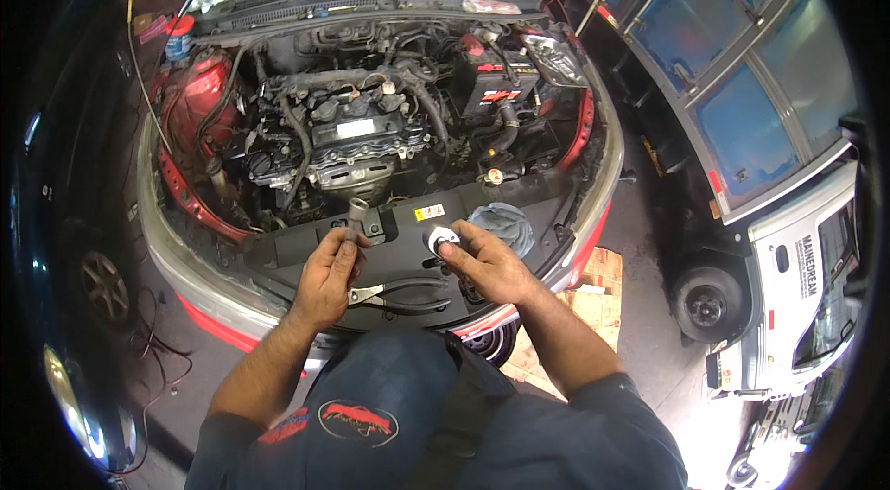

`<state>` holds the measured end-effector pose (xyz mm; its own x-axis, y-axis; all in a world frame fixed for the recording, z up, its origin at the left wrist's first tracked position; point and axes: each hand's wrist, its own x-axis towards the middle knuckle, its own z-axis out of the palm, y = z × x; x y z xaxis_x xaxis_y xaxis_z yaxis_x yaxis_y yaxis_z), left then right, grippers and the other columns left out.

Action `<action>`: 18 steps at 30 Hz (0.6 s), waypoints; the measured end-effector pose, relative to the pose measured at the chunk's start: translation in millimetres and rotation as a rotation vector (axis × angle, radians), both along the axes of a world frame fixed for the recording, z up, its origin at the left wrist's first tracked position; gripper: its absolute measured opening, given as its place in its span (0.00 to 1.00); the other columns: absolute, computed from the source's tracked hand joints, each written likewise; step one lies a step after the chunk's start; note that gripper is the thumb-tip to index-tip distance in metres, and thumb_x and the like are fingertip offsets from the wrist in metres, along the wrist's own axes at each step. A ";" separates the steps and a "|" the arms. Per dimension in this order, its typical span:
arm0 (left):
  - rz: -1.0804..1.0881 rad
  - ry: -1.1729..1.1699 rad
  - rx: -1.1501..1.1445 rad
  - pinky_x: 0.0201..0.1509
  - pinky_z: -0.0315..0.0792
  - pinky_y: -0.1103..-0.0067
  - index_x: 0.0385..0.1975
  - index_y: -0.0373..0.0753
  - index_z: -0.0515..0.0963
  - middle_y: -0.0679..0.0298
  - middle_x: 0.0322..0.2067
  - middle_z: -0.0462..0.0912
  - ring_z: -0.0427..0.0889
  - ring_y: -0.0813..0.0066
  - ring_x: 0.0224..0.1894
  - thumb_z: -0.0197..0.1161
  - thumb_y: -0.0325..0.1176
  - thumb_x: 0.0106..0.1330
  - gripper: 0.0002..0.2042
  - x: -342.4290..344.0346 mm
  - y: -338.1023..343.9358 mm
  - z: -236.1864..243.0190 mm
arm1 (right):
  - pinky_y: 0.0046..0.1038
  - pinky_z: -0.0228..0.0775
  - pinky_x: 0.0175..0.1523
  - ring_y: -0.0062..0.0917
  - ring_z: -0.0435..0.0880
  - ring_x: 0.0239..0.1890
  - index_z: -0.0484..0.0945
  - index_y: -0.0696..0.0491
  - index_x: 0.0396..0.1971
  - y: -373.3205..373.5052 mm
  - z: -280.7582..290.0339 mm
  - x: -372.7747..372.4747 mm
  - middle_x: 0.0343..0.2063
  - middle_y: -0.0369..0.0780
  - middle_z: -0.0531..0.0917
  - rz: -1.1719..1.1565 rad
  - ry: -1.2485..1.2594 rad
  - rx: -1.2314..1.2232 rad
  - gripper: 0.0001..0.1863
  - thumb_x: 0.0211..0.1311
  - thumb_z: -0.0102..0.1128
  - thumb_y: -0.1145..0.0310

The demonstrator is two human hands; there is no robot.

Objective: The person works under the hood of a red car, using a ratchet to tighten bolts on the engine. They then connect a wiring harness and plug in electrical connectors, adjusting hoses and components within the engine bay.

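Observation:
My left hand (326,279) is closed around a grey metal socket (357,208), its open end pointing up toward the engine. My right hand (487,266) grips a ratchet (442,237); its round, shiny head shows by the thumb, while most of the handle is hidden. The two tools are apart, above the black front panel (306,254) of a red car. Pliers (399,293) with dark handles lie on that panel between my hands. A crumpled blue-grey cloth or glove (505,229) rests beyond my right hand.
Ahead is the open engine bay with the engine (357,128) and a black battery (498,87). A blue tub with a red lid (179,38) stands at far left. A dark car (83,212) is on the left, a white truck (788,277) on the right. Cardboard (593,305) covers some floor.

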<state>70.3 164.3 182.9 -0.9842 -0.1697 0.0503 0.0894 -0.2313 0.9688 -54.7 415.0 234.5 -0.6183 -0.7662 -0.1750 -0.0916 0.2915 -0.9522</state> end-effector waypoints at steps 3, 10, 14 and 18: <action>-0.060 -0.069 -0.281 0.36 0.68 0.82 0.48 0.36 0.78 0.71 0.25 0.72 0.69 0.84 0.29 0.54 0.41 0.79 0.14 3.7 -3.2 17.1 | 0.19 0.66 0.37 0.16 0.74 0.33 0.74 0.59 0.53 -14.1 4.8 2.2 0.32 0.33 0.77 -0.061 -0.133 -0.117 0.27 0.75 0.50 0.47; -0.218 0.011 -0.626 0.40 0.75 0.74 0.44 0.34 0.81 0.59 0.30 0.84 0.82 0.69 0.33 0.57 0.41 0.77 0.15 2.5 -3.0 41.2 | 0.22 0.52 0.26 0.16 0.64 0.22 0.77 0.54 0.36 -25.1 6.1 -8.8 0.23 0.30 0.72 0.059 -0.599 -0.321 0.20 0.62 0.55 0.50; -0.392 -0.152 -0.524 0.44 0.76 0.72 0.45 0.35 0.81 0.57 0.32 0.85 0.84 0.68 0.37 0.54 0.45 0.78 0.17 -3.0 -6.0 39.6 | 0.21 0.52 0.25 0.16 0.64 0.21 0.78 0.54 0.35 -26.9 1.5 -19.9 0.23 0.31 0.72 0.137 -0.668 -0.234 0.20 0.62 0.56 0.50; -0.454 -0.242 -0.433 0.45 0.75 0.74 0.45 0.35 0.81 0.62 0.31 0.84 0.81 0.73 0.37 0.52 0.47 0.79 0.20 -16.2 -8.1 26.7 | 0.22 0.55 0.27 0.16 0.66 0.22 0.78 0.54 0.34 -20.1 -2.9 -34.6 0.22 0.31 0.71 0.140 -0.656 -0.188 0.20 0.62 0.56 0.50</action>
<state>54.1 156.2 209.6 -0.9452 0.2499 -0.2100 -0.1560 0.2191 0.9631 -89.3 394.9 231.6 -0.3235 -0.8849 -0.3350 0.4950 0.1435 -0.8570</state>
